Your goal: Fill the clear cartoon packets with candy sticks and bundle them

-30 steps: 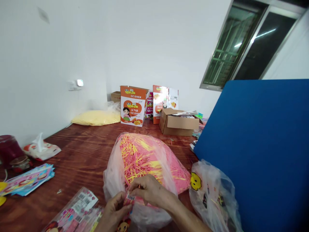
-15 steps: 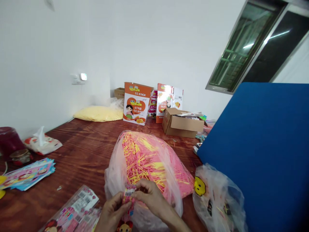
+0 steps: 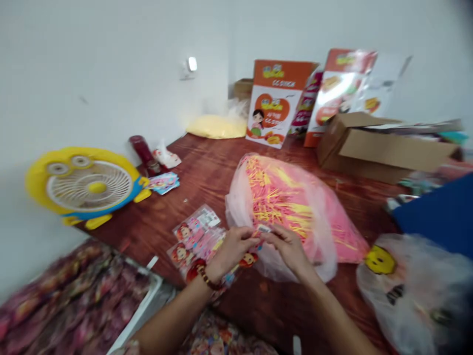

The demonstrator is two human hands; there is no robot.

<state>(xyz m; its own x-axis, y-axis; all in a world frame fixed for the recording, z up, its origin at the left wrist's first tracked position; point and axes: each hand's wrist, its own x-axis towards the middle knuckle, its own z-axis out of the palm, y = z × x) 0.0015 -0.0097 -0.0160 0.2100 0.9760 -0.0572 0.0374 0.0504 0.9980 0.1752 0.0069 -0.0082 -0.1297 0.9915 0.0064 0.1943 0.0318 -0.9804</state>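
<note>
My left hand (image 3: 235, 248) and my right hand (image 3: 290, 246) meet in front of a big clear plastic bag (image 3: 234, 197) of pink and yellow thin sticks (image 3: 271, 197). Both hands pinch a small printed packet (image 3: 263, 229) with a barcode near its top. The fingers cover much of it, and a red-haired cartoon head (image 3: 248, 260) shows at its lower end. Beneath and left of my left hand, flat clear packs (image 3: 195, 231) with pink cartoon prints lie on the brown table (image 3: 218, 172). A beaded bracelet circles my left wrist.
A yellow fan (image 3: 92, 187) stands at the left, above a white-rimmed crate (image 3: 153, 286) of wrapped pieces. Cartons (image 3: 275, 103) and an open cardboard box (image 3: 391, 153) line the back. A knotted-looking clear bag (image 3: 406, 296) and a blue panel (image 3: 439, 207) occupy the right.
My view has swung left and down, bringing the fan and crate into sight. Both hands stay closed on the packet in front of the bag of sticks.
</note>
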